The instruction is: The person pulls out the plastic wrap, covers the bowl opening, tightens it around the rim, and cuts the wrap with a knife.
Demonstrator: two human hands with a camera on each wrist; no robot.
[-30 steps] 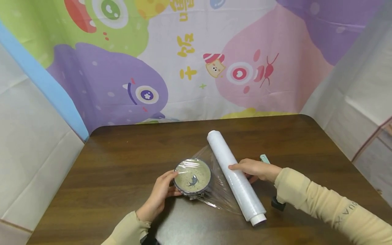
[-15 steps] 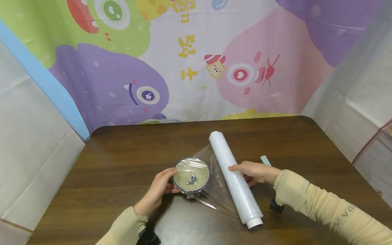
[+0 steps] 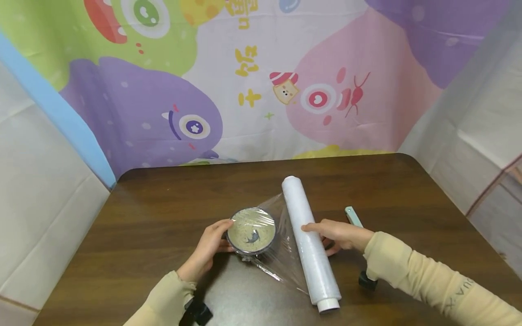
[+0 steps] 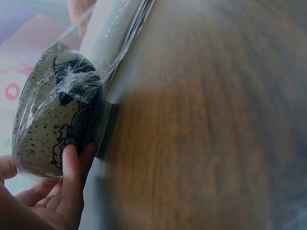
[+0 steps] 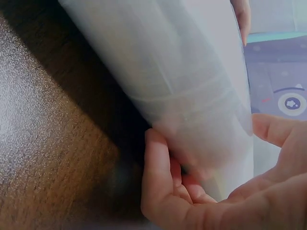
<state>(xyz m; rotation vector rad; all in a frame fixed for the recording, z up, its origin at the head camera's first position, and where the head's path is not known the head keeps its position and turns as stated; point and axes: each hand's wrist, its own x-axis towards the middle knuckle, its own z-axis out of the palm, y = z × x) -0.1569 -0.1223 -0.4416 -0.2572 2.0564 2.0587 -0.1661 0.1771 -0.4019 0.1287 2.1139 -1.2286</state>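
A speckled bowl [image 3: 249, 232] with a blue pattern stands on the table, clear plastic film stretched over its mouth. My left hand [image 3: 209, 249] holds its left side, thumb at the rim and fingers against the outer wall. In the left wrist view, crumpled film clings to the outside of the bowl [image 4: 43, 129]. A sheet of film [image 3: 285, 256] runs from the bowl to a long roll of plastic wrap [image 3: 311, 258] on the right. My right hand [image 3: 338, 233] grips the roll near its middle, thumb on top and fingers curled around the far right side.
Beyond the right hand lies a tool with a mint-green handle [image 3: 353, 216], partly hidden by the forearm. The brown table [image 3: 163, 217] meets a cartoon-print curtain [image 3: 253, 127] at its back edge. Black wrist devices show under both sleeves.
The roll has turned slightly, its near end swinging left and toward me. The bowl and left hand have shifted a little to the left. Both hands keep their holds.
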